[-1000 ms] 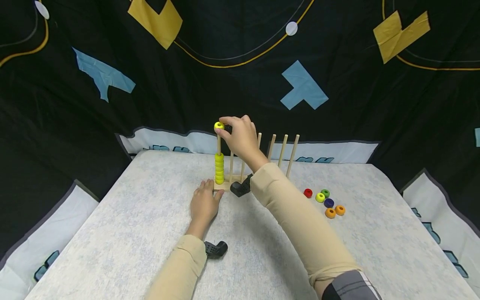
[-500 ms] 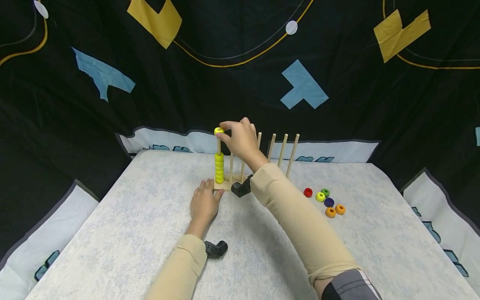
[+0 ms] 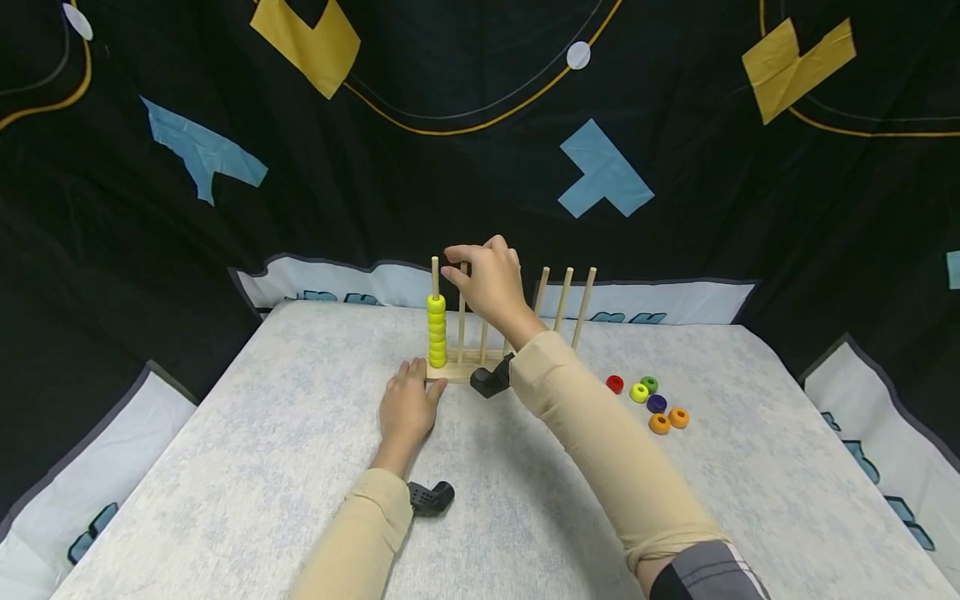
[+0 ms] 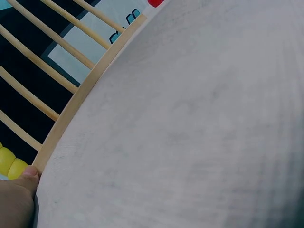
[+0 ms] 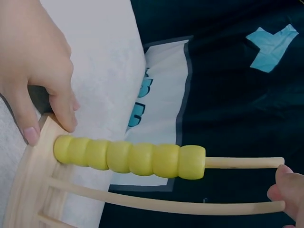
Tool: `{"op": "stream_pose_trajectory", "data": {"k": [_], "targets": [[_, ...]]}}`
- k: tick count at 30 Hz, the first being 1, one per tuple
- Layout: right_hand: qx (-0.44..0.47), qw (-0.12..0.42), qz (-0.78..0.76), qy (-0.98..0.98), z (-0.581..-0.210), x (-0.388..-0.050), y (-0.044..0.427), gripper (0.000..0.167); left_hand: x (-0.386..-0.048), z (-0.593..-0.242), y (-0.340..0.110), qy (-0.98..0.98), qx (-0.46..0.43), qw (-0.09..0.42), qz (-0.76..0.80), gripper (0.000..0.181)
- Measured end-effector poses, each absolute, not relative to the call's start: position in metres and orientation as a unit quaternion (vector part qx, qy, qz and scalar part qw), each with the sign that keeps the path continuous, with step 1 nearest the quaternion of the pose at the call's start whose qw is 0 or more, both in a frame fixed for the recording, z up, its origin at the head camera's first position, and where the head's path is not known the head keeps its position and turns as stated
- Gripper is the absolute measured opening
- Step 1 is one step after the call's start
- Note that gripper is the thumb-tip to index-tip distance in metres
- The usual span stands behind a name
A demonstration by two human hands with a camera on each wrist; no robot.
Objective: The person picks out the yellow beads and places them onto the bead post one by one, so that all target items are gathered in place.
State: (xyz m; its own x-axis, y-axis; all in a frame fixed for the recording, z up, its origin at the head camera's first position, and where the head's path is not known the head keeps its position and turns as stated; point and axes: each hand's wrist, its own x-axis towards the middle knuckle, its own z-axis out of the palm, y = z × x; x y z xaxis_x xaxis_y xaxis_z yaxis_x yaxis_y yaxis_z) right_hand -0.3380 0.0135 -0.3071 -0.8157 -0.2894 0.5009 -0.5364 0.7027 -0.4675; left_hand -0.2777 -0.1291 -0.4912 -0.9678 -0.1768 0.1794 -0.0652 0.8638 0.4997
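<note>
A wooden peg rack (image 3: 454,372) stands on the table with a row of upright pegs. On its leftmost peg sits a stack of several yellow beads (image 3: 437,332), also large in the right wrist view as yellow beads (image 5: 130,156); the peg's bare tip shows above them. My left hand (image 3: 407,404) grips the left end of the rack's base, thumb and fingers on its two sides in the right wrist view. My right hand (image 3: 489,279) hovers just right of that peg's top, thumb and index finger apart with nothing between them.
Loose beads lie on the table right of the rack: a red bead (image 3: 615,384), a yellow bead (image 3: 639,392), a green bead (image 3: 649,385), a dark blue bead (image 3: 656,403) and two orange beads (image 3: 660,424). A black curtain (image 3: 465,183) hangs behind.
The yellow bead that my right hand pinched at the peg's top has dropped onto the stack. The right hand has let go and moved slightly right; the left hand has stayed put.
</note>
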Motion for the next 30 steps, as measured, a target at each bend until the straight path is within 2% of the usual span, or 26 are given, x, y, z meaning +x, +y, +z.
{"op": "stream_pose_trajectory", "data": {"k": [17,25,30], "targets": [[0.255,0.278,0.371,-0.849,-0.308,-0.316,0.084,0.03,-0.279,-0.493,-0.129,-0.957,0.061,0.111,-0.261,0.066],[0.247,0.298,0.388,-0.837,-0.33,-0.301,0.134,0.026,-0.279,-0.493,-0.129,-0.958,0.062,0.111,-0.256,0.066],[0.209,0.294,0.401,-0.842,-0.354,-0.293,0.167,0.024,-0.28,-0.494,-0.129,-0.959,0.061,0.111,-0.255,0.066]]}}
